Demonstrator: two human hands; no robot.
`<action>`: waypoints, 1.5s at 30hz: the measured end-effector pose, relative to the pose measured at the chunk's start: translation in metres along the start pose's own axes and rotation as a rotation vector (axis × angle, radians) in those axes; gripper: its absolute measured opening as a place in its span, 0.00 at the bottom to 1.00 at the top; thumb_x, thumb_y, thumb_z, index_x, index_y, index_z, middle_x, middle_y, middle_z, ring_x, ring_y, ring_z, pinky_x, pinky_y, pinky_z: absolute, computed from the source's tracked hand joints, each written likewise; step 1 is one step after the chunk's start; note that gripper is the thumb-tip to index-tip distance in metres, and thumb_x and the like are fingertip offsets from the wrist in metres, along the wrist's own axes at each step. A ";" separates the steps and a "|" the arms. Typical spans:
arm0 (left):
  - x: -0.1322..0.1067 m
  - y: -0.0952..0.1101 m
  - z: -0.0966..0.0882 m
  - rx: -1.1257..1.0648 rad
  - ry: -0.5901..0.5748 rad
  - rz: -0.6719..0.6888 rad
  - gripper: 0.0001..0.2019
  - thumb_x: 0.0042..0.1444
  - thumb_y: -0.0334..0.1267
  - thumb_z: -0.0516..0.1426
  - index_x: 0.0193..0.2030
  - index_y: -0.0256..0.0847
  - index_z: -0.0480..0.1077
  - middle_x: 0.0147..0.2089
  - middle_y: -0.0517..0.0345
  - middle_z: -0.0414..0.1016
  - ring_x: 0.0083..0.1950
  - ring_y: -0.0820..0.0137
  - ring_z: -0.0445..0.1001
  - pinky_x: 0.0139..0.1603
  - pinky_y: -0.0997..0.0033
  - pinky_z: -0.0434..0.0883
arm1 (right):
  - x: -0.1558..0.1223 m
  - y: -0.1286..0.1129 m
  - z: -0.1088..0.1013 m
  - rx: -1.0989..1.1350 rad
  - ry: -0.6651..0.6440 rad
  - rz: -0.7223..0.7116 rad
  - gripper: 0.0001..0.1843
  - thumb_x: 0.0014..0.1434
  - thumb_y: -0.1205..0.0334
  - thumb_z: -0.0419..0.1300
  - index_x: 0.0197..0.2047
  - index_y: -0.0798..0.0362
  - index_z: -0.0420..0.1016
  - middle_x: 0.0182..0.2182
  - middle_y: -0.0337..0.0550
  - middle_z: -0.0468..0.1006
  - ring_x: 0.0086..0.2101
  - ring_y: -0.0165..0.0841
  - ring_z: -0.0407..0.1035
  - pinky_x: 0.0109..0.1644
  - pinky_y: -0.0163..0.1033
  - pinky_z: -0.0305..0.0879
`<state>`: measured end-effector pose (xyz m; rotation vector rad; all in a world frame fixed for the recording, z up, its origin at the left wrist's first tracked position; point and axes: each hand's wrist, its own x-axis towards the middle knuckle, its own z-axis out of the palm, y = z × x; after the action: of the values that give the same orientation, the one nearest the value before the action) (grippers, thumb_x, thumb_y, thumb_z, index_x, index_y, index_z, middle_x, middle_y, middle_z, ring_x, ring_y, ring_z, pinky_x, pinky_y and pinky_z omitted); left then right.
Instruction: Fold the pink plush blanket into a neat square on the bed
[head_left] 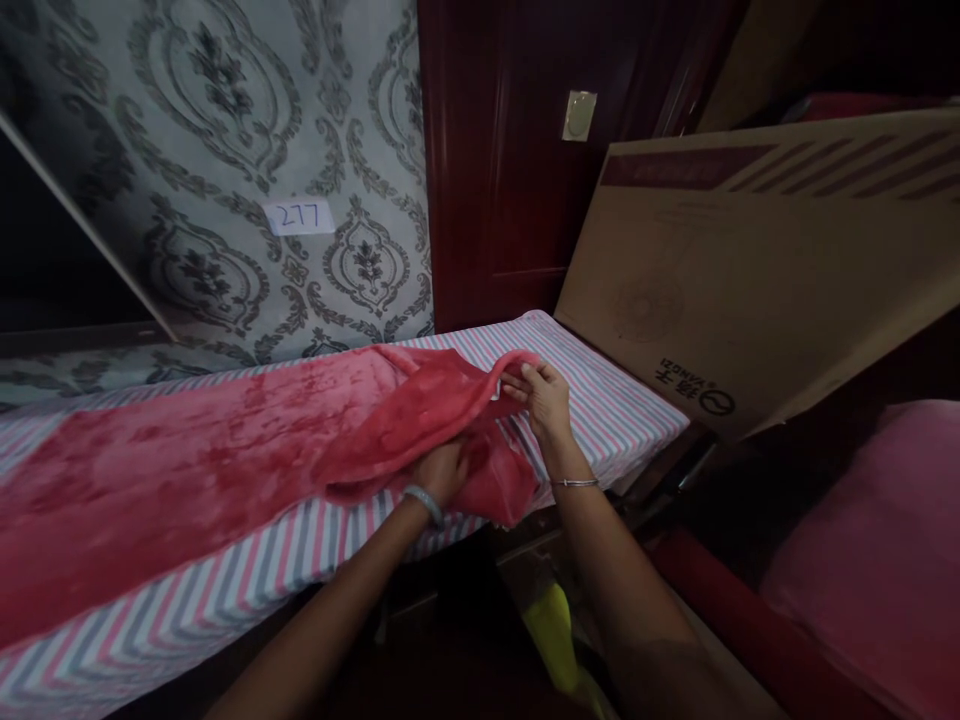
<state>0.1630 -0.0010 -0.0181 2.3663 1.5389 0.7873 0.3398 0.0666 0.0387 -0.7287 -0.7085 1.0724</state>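
Observation:
A long piece of red plush cloth (247, 440) lies along a table covered in a pink, grey and white striped cloth (202, 600). Its right end is bunched and partly lifted; whether it is a garment or a blanket I cannot tell. My right hand (546, 395) pinches the raised rolled edge between thumb and fingers. Lower and to the left, my left hand (442, 470) is closed in the folds under the raised part, with its fingertips hidden by the cloth. A bracelet circles each wrist.
A large cardboard box (757, 260) leans beyond the table's right end. Behind stand patterned wallpaper with a "277" paper label (300, 216) and a dark red panel (495, 150). A dark screen (60, 230) is at left. Pink fabric (877, 560) and a yellow-green item (553, 635) sit lower down.

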 end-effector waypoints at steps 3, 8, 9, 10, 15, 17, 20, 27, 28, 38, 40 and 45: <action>-0.009 0.017 -0.014 -0.188 0.064 0.152 0.13 0.56 0.23 0.53 0.42 0.38 0.76 0.44 0.51 0.79 0.47 0.65 0.78 0.52 0.63 0.73 | -0.012 0.002 -0.001 -0.102 -0.073 0.010 0.22 0.41 0.51 0.74 0.31 0.51 0.68 0.25 0.36 0.78 0.24 0.32 0.76 0.24 0.32 0.71; -0.011 0.024 -0.031 -0.392 0.233 0.153 0.10 0.63 0.32 0.54 0.45 0.41 0.76 0.44 0.52 0.80 0.46 0.65 0.77 0.52 0.63 0.72 | -0.046 0.007 -0.004 -0.322 -0.316 0.007 0.18 0.45 0.48 0.71 0.31 0.50 0.73 0.25 0.38 0.78 0.25 0.34 0.74 0.25 0.35 0.68; -0.010 0.023 -0.032 -0.385 0.251 0.135 0.10 0.64 0.34 0.54 0.46 0.41 0.76 0.44 0.52 0.80 0.46 0.65 0.77 0.51 0.63 0.72 | -0.052 0.007 -0.004 -0.354 -0.332 -0.025 0.16 0.46 0.49 0.71 0.31 0.50 0.74 0.25 0.38 0.78 0.26 0.34 0.73 0.27 0.36 0.69; -0.009 0.022 -0.033 -0.367 0.270 0.120 0.09 0.64 0.35 0.55 0.45 0.41 0.76 0.43 0.52 0.80 0.45 0.65 0.77 0.50 0.64 0.72 | -0.056 0.006 -0.004 -0.380 -0.338 -0.062 0.14 0.47 0.50 0.70 0.30 0.50 0.75 0.26 0.38 0.78 0.28 0.34 0.73 0.30 0.37 0.69; -0.006 0.023 -0.031 -0.265 0.360 0.113 0.06 0.63 0.33 0.57 0.39 0.41 0.76 0.38 0.55 0.76 0.41 0.67 0.75 0.45 0.67 0.71 | -0.067 0.004 -0.007 -0.462 -0.328 -0.171 0.12 0.51 0.50 0.67 0.33 0.50 0.78 0.29 0.39 0.78 0.32 0.35 0.72 0.37 0.39 0.69; -0.005 0.024 -0.030 -0.246 0.372 0.103 0.06 0.62 0.32 0.57 0.39 0.41 0.76 0.38 0.55 0.76 0.41 0.67 0.75 0.45 0.68 0.71 | -0.070 0.004 -0.009 -0.486 -0.334 -0.188 0.14 0.53 0.49 0.66 0.36 0.50 0.78 0.31 0.40 0.79 0.33 0.36 0.73 0.38 0.41 0.70; -0.005 0.025 -0.030 -0.250 0.367 0.079 0.07 0.61 0.29 0.56 0.40 0.41 0.76 0.39 0.55 0.78 0.41 0.67 0.76 0.44 0.67 0.72 | -0.076 0.004 -0.009 -0.555 -0.397 -0.250 0.18 0.53 0.49 0.67 0.43 0.50 0.77 0.37 0.43 0.79 0.37 0.38 0.74 0.42 0.43 0.71; -0.009 0.026 -0.027 -0.307 0.395 0.137 0.10 0.62 0.29 0.55 0.45 0.42 0.77 0.43 0.54 0.80 0.46 0.66 0.78 0.49 0.66 0.74 | -0.076 0.004 -0.010 -0.765 -0.509 -0.492 0.13 0.57 0.59 0.63 0.46 0.49 0.76 0.41 0.46 0.78 0.40 0.39 0.72 0.46 0.45 0.70; -0.010 0.027 -0.028 -0.315 0.393 0.140 0.10 0.62 0.30 0.55 0.46 0.42 0.76 0.44 0.53 0.80 0.46 0.66 0.78 0.50 0.65 0.74 | -0.076 0.004 -0.010 -0.768 -0.504 -0.503 0.11 0.58 0.60 0.62 0.45 0.49 0.76 0.39 0.45 0.78 0.39 0.38 0.72 0.45 0.44 0.70; -0.045 -0.007 -0.058 -0.020 -0.106 0.107 0.17 0.59 0.42 0.60 0.56 0.45 0.76 0.64 0.48 0.73 0.58 0.55 0.76 0.59 0.56 0.73 | -0.080 -0.025 -0.019 -0.643 -0.261 -0.570 0.09 0.62 0.53 0.64 0.41 0.49 0.77 0.35 0.41 0.78 0.36 0.36 0.72 0.40 0.40 0.68; -0.053 -0.024 -0.073 0.167 -0.161 0.043 0.16 0.57 0.38 0.61 0.52 0.45 0.77 0.68 0.46 0.68 0.60 0.53 0.75 0.61 0.53 0.72 | -0.078 -0.034 -0.026 -0.609 -0.238 -0.582 0.10 0.60 0.51 0.66 0.40 0.49 0.77 0.34 0.40 0.78 0.36 0.35 0.71 0.39 0.40 0.69; -0.051 -0.054 -0.124 0.585 -0.044 -0.165 0.18 0.55 0.33 0.59 0.53 0.34 0.75 0.63 0.34 0.67 0.59 0.46 0.72 0.57 0.47 0.71 | -0.079 -0.045 -0.038 -0.533 -0.128 -0.599 0.11 0.58 0.52 0.68 0.38 0.49 0.77 0.32 0.39 0.77 0.34 0.34 0.71 0.39 0.40 0.69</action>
<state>0.0382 -0.0369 0.0448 2.5471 2.1401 0.2636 0.3685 -0.0275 0.0407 -0.8244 -1.2536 0.3782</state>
